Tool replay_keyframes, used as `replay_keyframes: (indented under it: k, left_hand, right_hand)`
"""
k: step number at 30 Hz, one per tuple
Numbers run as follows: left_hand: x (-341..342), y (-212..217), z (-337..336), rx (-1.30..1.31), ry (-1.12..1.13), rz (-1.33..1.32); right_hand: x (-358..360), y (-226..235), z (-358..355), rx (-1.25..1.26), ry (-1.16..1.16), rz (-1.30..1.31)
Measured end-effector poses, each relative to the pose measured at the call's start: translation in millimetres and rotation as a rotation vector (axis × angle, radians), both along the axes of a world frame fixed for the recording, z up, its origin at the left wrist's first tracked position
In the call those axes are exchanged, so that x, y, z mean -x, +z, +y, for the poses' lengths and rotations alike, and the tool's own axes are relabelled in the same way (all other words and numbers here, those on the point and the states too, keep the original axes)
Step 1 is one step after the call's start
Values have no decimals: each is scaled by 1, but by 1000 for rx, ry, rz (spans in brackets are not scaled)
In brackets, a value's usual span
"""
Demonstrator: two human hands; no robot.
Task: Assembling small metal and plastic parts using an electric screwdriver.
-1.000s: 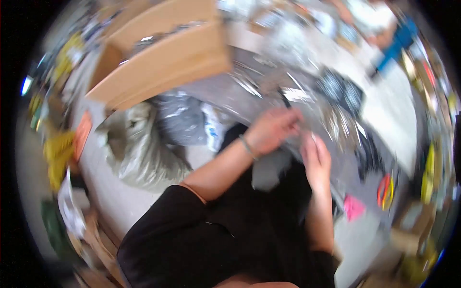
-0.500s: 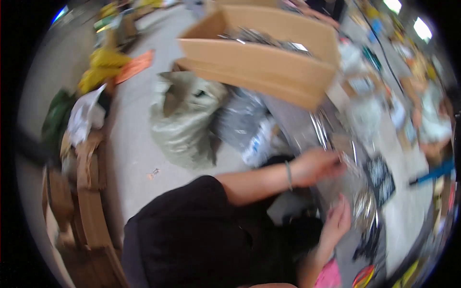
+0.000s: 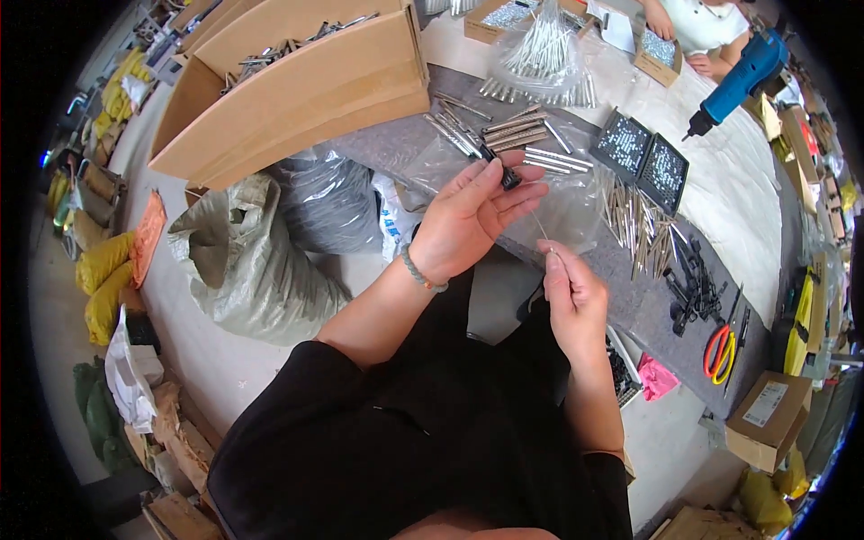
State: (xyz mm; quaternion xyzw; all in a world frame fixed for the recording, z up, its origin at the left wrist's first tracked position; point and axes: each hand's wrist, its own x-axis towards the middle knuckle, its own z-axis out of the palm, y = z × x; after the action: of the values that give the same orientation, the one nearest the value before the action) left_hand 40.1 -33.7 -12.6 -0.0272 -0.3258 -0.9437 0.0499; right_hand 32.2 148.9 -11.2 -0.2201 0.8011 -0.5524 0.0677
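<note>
My left hand (image 3: 468, 211) is turned palm up above the table edge, its thumb and fingers closed on a small black plastic part (image 3: 509, 178). To its right, my right hand (image 3: 576, 297) pinches a thin metal rod (image 3: 538, 222) that slants up toward the left fingers. Whether the rod touches the black part I cannot tell. Beyond the hands, silver metal tubes (image 3: 517, 133) lie on clear plastic. A loose pile of thin metal pieces (image 3: 639, 225) lies right of them, beside an opened black case (image 3: 643, 162) of tiny silver parts. Several black plastic parts (image 3: 695, 288) lie farther right.
A large cardboard box (image 3: 297, 103) of metal pieces stands at the left. Woven and plastic sacks (image 3: 256, 261) sit below it. A blue power screwdriver (image 3: 740, 83) hangs at the right. Scissors (image 3: 720, 351) lie near the table edge. Another person (image 3: 711, 31) works across the table.
The view has swung, and the blur is gone. My hands have come nearer each other over the table edge. The black part and thin rod now show in them; earlier blur hid their contents.
</note>
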Motion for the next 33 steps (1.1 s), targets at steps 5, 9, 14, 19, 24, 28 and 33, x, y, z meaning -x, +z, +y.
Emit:
replay_keyframes:
  k: [5, 9, 14, 19, 24, 28, 33]
  left_hand:
    - [-1, -2, 9, 101, 12, 41]
    - [4, -3, 12, 261, 127, 52]
    - [7, -9, 10, 181, 65, 20]
    - [5, -3, 8, 39, -46, -47]
    - [3, -4, 8, 8, -156, -11]
    - [3, -6, 11, -83, -217, -3]
    - [3, -9, 13, 7, -248, 36]
  right_hand:
    - [3, -2, -1, 13, -23, 30]
    - [2, 6, -2, 6, -14, 112]
    - [1, 10, 1, -4, -14, 103]
    - [1, 7, 3, -9, 11, 109]
    - [1, 7, 7, -23, 7, 96]
    - [2, 6, 8, -50, -25, 126]
    - [2, 6, 10, -30, -39, 101]
